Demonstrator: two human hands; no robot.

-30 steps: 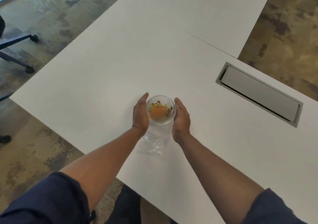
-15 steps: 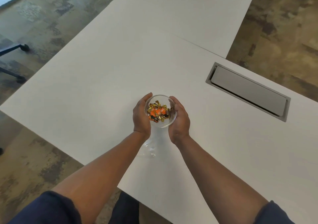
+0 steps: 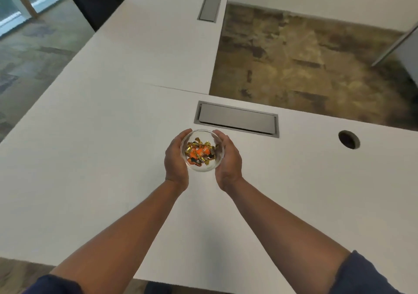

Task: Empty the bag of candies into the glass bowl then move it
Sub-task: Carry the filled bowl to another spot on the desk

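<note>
From the head camera, the glass bowl [image 3: 202,150] sits between two hands over the white surface [image 3: 90,158], near its far edge. The left hand [image 3: 175,158] is curled tight around the bowl's left side, and the right hand [image 3: 228,160] is curled tight around its right side. Inside the bowl are candies [image 3: 200,151] in gold and orange wrappers. Just past the bowl, a grey flap [image 3: 236,119] is set into the surface. A round hole [image 3: 349,139] is farther to the right.
</note>
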